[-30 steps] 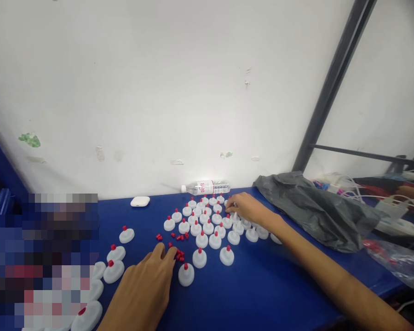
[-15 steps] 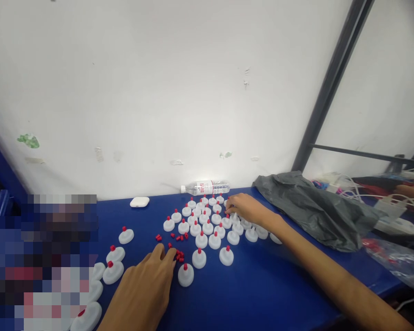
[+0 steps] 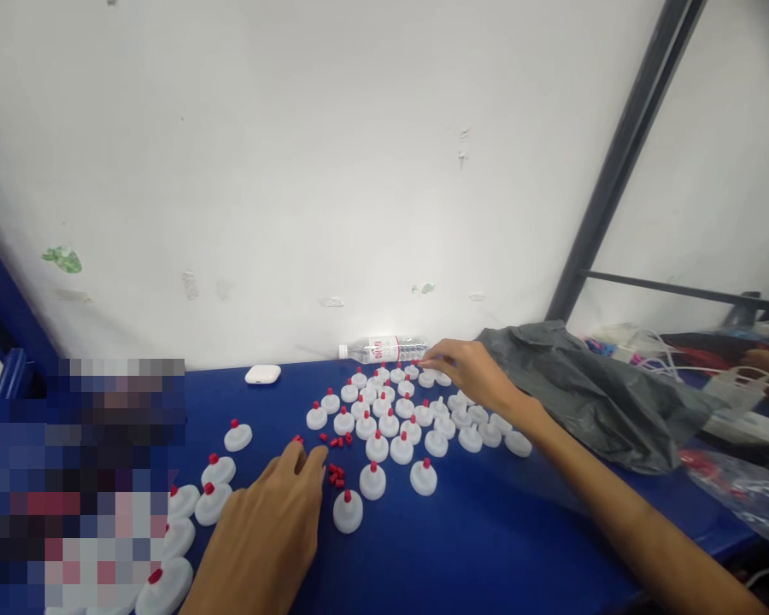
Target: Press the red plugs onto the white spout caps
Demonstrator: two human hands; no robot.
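Round white lids (image 3: 436, 443) with short upright spouts stand in a broad cluster, and many wear a small red cap (image 3: 374, 466). At the far side of the cluster, my right hand (image 3: 471, 371) has its fingertips pinched together over a lid's spout; whatever lies between them is too small to make out. My left hand (image 3: 266, 525) rests low over the table, fingers curled down beside a few loose red caps (image 3: 337, 475). Its thumb and the space beneath its fingertips are hidden. Several capped lids (image 3: 214, 504) stand left of this hand.
A clear plastic bottle (image 3: 384, 349) lies against the white wall. A white earphone case (image 3: 262, 374) sits on the blue table (image 3: 461, 547). To the right are a grey plastic bag (image 3: 589, 393), a clear bag (image 3: 736, 491) with red pieces, and white cables (image 3: 666, 367).
My right hand has shifted slightly up and away, uncovering more bare-spouted lids beneath it. My left fingers have drawn back a little from the loose red caps. The view has turned slightly.
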